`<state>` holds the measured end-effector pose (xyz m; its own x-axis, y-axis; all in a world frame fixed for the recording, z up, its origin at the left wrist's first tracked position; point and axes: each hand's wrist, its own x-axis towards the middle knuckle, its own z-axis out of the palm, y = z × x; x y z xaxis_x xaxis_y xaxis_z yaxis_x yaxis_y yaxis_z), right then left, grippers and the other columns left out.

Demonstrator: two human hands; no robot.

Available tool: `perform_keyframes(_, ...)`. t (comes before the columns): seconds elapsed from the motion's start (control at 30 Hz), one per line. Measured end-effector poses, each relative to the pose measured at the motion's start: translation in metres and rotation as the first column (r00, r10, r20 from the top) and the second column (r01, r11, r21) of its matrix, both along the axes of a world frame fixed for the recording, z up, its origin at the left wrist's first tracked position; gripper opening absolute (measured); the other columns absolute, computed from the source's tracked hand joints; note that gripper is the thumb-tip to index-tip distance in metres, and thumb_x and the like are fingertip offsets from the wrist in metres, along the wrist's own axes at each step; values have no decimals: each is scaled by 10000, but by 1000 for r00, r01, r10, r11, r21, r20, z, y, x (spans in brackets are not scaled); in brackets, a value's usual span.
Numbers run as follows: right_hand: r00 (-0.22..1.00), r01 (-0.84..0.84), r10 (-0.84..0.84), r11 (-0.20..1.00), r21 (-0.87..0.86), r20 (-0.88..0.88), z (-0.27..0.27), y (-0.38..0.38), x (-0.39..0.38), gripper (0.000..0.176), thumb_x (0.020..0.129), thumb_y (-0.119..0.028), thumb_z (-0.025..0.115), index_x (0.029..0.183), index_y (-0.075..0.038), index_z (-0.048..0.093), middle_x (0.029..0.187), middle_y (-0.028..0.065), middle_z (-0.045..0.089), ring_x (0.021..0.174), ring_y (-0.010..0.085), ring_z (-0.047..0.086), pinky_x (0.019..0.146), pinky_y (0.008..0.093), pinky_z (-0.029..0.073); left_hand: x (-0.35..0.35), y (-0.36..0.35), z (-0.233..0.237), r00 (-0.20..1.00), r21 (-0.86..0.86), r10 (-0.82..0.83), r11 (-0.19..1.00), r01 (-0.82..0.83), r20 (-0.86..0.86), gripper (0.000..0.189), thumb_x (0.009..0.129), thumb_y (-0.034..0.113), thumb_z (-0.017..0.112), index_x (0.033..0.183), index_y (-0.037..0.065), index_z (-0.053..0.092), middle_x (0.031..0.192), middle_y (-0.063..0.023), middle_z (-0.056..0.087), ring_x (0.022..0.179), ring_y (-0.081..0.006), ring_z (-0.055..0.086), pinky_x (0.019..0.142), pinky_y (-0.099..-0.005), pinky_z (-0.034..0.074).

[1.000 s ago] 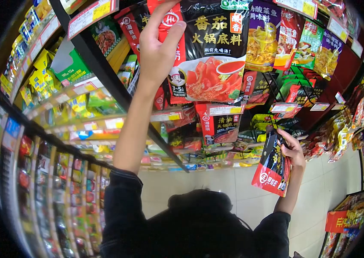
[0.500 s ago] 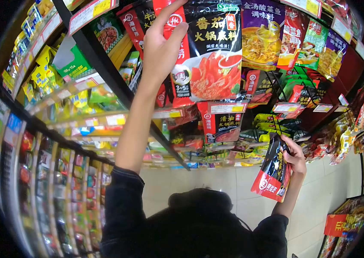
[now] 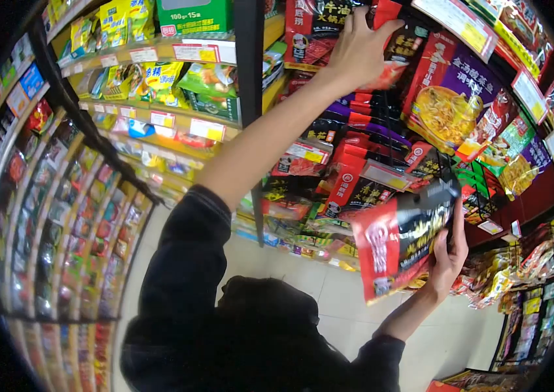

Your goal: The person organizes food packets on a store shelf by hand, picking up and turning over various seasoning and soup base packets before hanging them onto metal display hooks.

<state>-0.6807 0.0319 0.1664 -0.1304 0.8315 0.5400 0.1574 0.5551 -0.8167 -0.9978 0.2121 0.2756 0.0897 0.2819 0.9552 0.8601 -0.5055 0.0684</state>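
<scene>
My left hand (image 3: 363, 53) is raised to the hanging packets, its thumb and fingers around the red upper edge of a blurred red-and-black packet (image 3: 402, 52). Part of that packet is hidden behind the hand. Beside it on the left hangs another red-and-black packet (image 3: 316, 31), and a purple and red packet (image 3: 450, 88) hangs to its right. Lower down, my right hand (image 3: 448, 261) holds a red-and-black packet (image 3: 394, 238) by its right side, tilted, with the fingers behind and the thumb in front.
Shelves with yellow packets (image 3: 115, 26) and a green box (image 3: 193, 16) stand on the left, behind a dark upright post (image 3: 249, 72). Rows of red-and-black packets (image 3: 349, 179) hang below my left hand. Pale floor tiles (image 3: 345, 287) show beneath.
The view has swung, so the shelves sit differently. The packet at my left hand has tilted and shows less of its front. My right hand's packet is higher and turned more toward the camera.
</scene>
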Motion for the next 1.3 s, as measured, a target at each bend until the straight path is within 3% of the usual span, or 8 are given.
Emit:
perform_keyframes(0.03,998,11,-13,999,47,58,18,-1,-20,524,966,-78,601,1463,53,499,1467,145,574,1248,159,572,1101,299,358,-2,-9,-5,995,-7,98,995,-98,-2,580,935,170,659,1472,59,470,1376,-336,486,1272,-483,505,1135,-533,373)
perform_keyframes(0.07,991,-2,-15,992,130,131,31,1,-38,504,972,-56,575,1462,39,508,1468,152,575,1221,157,591,1071,294,381,-5,-35,-11,995,111,104,989,-103,-8,544,913,18,586,1445,128,550,1493,-149,457,1360,-219,502,1106,-368,439)
perform_keyframes(0.2,946,-107,-19,924,368,324,78,21,-110,478,977,15,510,1452,-27,542,1361,169,656,1011,122,669,881,250,472,-47,-142,-49,917,-184,-273,925,334,291,600,819,-104,574,1392,63,516,1350,-252,498,1311,-413,501,1073,-428,452)
perform_keyframes(0.3,964,-112,-45,826,552,261,99,45,-150,475,982,19,507,1445,-73,562,1315,165,680,986,125,677,850,252,489,-67,-210,-115,726,-167,-262,872,460,636,493,891,-60,547,1375,6,478,1338,-182,536,1299,-320,530,1093,-403,439)
perform_keyframes(0.6,988,8,-111,731,682,108,131,94,-222,481,972,54,500,1403,-127,614,1332,163,661,1195,157,655,931,250,481,-75,-336,-212,788,-483,116,840,247,604,256,881,-59,594,1129,-1,609,1190,-168,608,1046,-256,609,886,-343,506)
perform_keyframes(0.83,980,94,-167,861,499,104,129,86,-234,459,1036,17,463,1473,-93,550,1274,-73,648,946,20,493,835,161,389,-74,-329,-120,954,-394,-175,881,261,242,338,819,-66,618,1140,5,695,1254,-179,654,1084,-320,668,912,-372,537)
perform_keyframes(1.13,955,195,-275,863,467,109,129,69,-233,511,978,16,495,1433,-193,597,675,78,462,635,76,395,589,249,377,-68,-183,-4,991,-21,-52,999,50,-127,517,885,120,665,1364,-33,547,1475,-244,481,1385,-407,462,1140,-478,417)
perform_keyframes(1.3,950,214,-297,842,496,94,125,75,-242,554,932,53,492,1423,-176,606,729,182,587,606,138,461,610,291,427,-71,-146,13,978,53,141,989,-134,-153,567,906,221,676,1386,-30,510,1478,-275,450,1413,-422,421,1153,-465,395)
